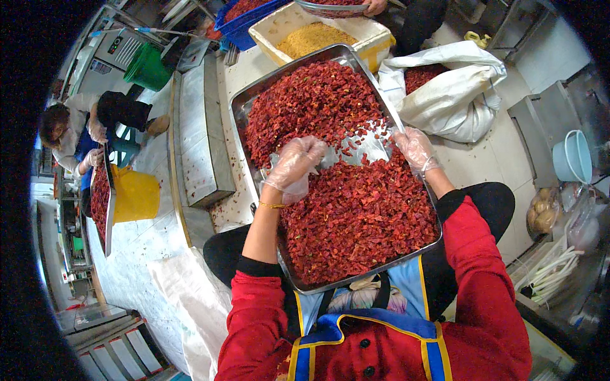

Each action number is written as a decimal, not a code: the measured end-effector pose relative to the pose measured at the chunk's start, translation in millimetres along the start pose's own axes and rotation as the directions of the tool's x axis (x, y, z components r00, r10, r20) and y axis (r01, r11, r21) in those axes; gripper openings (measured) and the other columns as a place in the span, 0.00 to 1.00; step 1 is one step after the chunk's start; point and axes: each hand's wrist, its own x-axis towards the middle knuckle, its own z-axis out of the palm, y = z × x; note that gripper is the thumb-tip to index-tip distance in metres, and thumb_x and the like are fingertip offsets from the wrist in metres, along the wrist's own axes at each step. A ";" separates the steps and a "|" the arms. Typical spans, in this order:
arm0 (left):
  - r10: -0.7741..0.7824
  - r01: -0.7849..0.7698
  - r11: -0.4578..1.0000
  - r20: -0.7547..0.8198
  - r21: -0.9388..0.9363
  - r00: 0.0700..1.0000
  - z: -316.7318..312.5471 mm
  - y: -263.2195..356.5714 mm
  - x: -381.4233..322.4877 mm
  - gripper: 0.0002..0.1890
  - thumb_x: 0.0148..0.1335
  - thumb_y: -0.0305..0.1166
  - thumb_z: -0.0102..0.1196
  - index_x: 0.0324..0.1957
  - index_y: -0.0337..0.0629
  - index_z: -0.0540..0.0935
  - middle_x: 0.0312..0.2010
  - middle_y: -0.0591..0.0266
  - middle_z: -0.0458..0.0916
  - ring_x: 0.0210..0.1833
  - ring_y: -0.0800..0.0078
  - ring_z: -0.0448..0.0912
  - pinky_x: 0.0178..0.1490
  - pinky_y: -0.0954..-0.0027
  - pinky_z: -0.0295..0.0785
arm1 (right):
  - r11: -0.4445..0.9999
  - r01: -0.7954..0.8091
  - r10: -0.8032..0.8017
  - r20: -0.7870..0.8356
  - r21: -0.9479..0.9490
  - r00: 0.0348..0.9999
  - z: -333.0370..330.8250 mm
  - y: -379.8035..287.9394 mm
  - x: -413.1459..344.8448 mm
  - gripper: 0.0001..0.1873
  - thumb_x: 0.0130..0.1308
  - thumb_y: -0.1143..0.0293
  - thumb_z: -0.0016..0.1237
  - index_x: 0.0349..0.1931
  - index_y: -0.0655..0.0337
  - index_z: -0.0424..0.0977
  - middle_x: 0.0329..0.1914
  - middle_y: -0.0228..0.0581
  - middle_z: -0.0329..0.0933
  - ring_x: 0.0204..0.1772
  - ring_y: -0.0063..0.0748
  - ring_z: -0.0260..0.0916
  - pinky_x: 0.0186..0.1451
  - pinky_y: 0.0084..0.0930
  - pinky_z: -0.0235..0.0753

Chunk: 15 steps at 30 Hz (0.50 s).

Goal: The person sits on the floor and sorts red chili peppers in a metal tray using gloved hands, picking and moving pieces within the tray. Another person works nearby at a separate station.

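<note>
A rectangular metal tray (415,266) lies tilted across my lap, its far end against a white foam box. Chopped dried red chilli pieces (357,224) fill it in a near and a far heap. Between the heaps a strip of bare metal shows, with scattered bits on it. My left hand (299,162), in a clear plastic glove, is over the tray's left side between the heaps, fingers bunched. My right hand (415,148), gloved likewise, is at the right rim with its fingers curled. Whether either hand pinches any pieces is hidden.
The foam box (267,35) holds yellow grains. A white woven sack (452,102) with red pieces stands right of the tray. A blue crate (240,33) is beyond. At left, another person (71,128) holds a tray by a yellow bucket (136,193). A tiled ledge (202,138) runs between us.
</note>
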 end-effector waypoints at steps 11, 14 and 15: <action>0.214 0.561 0.486 -0.714 0.670 0.667 -142.8 -55.3 -92.8 0.17 0.63 0.40 0.60 0.49 0.39 0.80 0.46 0.46 0.82 0.45 0.48 0.80 0.50 0.55 0.76 | 0.998 0.009 -0.008 -0.014 0.064 1.000 -4.2 -1.4 -2.1 0.24 0.72 0.52 0.43 0.33 0.68 0.76 0.31 0.62 0.75 0.39 0.64 0.72 0.44 0.52 0.68; 0.402 0.065 0.673 -0.438 0.736 0.804 -123.0 -83.4 -88.5 0.18 0.69 0.39 0.53 0.52 0.36 0.80 0.49 0.44 0.82 0.50 0.46 0.80 0.55 0.52 0.75 | 0.998 -0.003 0.002 0.019 0.061 1.000 2.5 -1.8 -2.9 0.24 0.72 0.52 0.42 0.34 0.69 0.74 0.32 0.64 0.73 0.39 0.66 0.70 0.44 0.51 0.68; 0.378 -0.059 0.739 -0.341 0.671 0.861 -105.1 -82.1 -77.0 0.15 0.70 0.36 0.52 0.52 0.38 0.81 0.49 0.47 0.82 0.50 0.48 0.80 0.54 0.53 0.75 | 0.999 -0.016 0.015 0.028 0.044 0.999 1.3 -0.4 -3.0 0.24 0.73 0.52 0.42 0.35 0.69 0.74 0.32 0.64 0.73 0.39 0.66 0.70 0.44 0.51 0.68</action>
